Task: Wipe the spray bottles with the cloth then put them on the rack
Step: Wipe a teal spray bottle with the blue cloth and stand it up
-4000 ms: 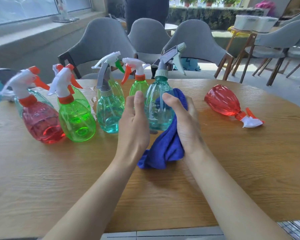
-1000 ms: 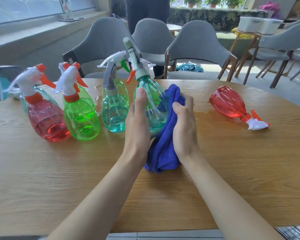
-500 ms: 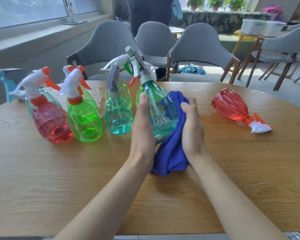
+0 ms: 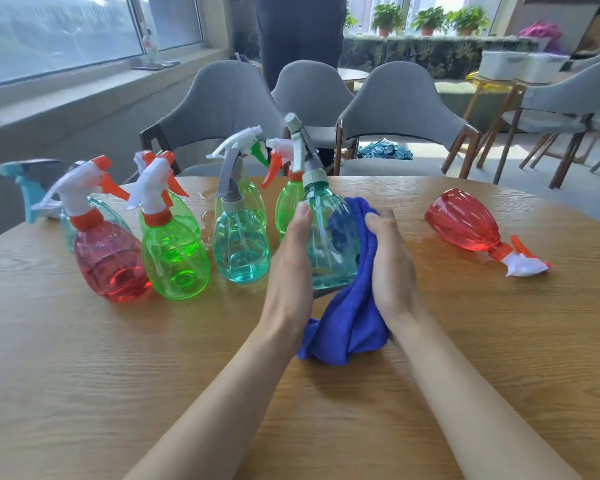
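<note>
A teal spray bottle (image 4: 328, 237) with a grey trigger head stands tilted at the table's middle. My left hand (image 4: 291, 258) grips its left side, thumb up along the body. My right hand (image 4: 390, 268) holds a blue cloth (image 4: 350, 317) wrapped against the bottle's right side and base. Left of it stand a red bottle (image 4: 110, 261), a green bottle (image 4: 174, 258) and a second teal bottle (image 4: 241, 245), with more bottles behind them. A red bottle (image 4: 465, 225) lies on its side at the right. No rack is in view.
The round wooden table (image 4: 118, 375) has a wet patch near the back bottles. Grey chairs (image 4: 395, 105) ring the far edge. A person stands behind them. A side table with white boxes (image 4: 520, 65) is at the far right.
Since four seconds ago the held bottle has turned, so its nozzle now points up and left instead of right. The cloth has shifted down around the bottle's right side and base.
</note>
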Motion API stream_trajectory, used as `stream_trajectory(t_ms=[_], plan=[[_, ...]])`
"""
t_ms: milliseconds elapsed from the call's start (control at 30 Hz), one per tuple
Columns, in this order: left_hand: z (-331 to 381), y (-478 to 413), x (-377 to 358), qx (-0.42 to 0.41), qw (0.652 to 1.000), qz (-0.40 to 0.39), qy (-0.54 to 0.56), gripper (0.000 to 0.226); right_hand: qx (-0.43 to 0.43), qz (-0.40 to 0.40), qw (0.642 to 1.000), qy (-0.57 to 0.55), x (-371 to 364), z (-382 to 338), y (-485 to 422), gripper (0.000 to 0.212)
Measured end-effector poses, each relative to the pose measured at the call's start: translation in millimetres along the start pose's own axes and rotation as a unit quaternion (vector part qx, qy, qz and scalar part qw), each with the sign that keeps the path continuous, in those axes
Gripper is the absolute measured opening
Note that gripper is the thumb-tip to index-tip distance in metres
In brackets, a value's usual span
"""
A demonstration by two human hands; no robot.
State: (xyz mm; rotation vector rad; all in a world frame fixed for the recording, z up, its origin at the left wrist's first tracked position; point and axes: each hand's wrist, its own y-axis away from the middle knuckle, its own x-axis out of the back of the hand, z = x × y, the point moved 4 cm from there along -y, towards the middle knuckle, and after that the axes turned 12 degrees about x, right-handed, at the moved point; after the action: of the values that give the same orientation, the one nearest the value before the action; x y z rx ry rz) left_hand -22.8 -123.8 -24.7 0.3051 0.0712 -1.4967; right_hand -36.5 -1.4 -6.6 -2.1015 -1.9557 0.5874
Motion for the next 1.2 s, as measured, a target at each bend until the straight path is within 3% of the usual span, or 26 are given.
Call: stream_trajectory(t_ms=[100,200,300,400,467,567,767,967,1033,1200], plan=[[5,5,-4,0.007,0.999,-0.003,-0.034,0.018,-0.031,0.017,0.999,-0.02,4,5,1,0.02],[10,6,-1,-0.005,0.997,0.035,-0.063,0.053,0.006,0.021,1.0,0.02,3,2,3,0.017],[13,7,5,-0.041,0.991,0.094,-0.085,0.031,0.081,-0.016,0.992,0.1,0,-5,5,0.009],[12,7,4,-0.051,0.99,0.088,-0.095,0.06,0.153,-0.038,0.974,0.163,-2,-13,3,0.016],[13,10,-1,-0.048,0.989,0.07,-0.122,0.067,0.18,-0.051,0.964,0.187,-2,-15,1,0.021],[12,13,-6,-0.032,0.987,0.068,-0.143,0.076,0.121,-0.058,0.978,0.163,2,-9,-5,0.019],[8,10,-7,-0.054,0.981,0.065,-0.177,0.066,0.023,-0.007,0.99,0.14,13,-5,-18,0.032],[22,8,2,-0.068,0.982,0.123,-0.124,0.069,0.133,-0.041,0.969,0.206,-2,-6,1,0.016],[23,8,5,-0.067,0.986,0.1,-0.113,0.065,0.141,-0.042,0.967,0.206,-1,-10,-2,0.018],[15,7,-1,-0.076,0.986,0.014,-0.148,0.032,0.022,0.008,0.998,0.061,13,-18,-15,0.031]])
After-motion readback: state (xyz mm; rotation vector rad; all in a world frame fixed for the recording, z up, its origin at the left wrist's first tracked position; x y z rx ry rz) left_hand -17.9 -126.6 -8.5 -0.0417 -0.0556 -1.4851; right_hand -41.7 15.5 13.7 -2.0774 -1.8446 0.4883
